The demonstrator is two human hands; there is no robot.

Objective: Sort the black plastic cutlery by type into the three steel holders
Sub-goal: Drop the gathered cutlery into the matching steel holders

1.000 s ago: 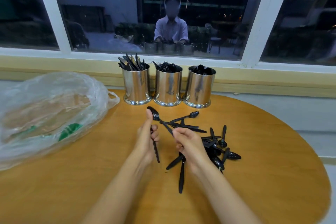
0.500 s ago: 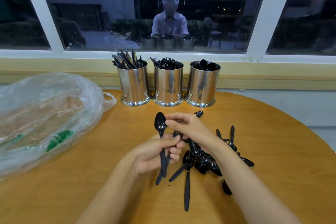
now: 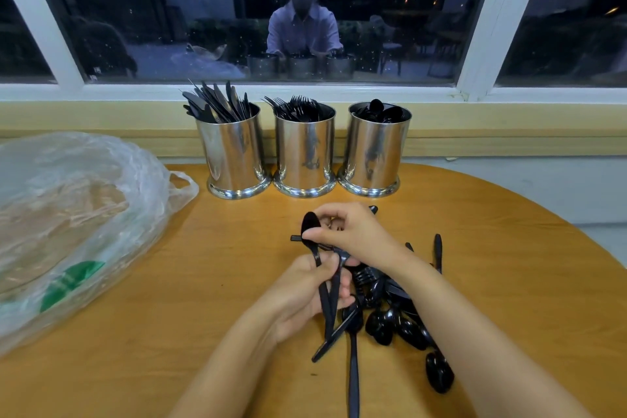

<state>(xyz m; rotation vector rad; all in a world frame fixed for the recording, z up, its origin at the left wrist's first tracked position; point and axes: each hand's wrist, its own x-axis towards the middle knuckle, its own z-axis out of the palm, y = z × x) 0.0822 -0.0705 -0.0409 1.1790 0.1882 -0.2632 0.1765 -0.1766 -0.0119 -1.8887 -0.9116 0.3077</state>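
Gripping a spoon [image 3: 309, 226] upright over the table [image 3: 492, 248], the left hand [image 3: 303, 295] curls its fingers round the handle; the right hand [image 3: 354, 231] pinches a crosswise black piece [image 3: 296, 238] at its bowl. A pile [image 3: 390, 319] lies just right. Holders [image 3: 303, 153] stand behind with knives, forks, spoons. A bag [image 3: 68, 214] sits left.
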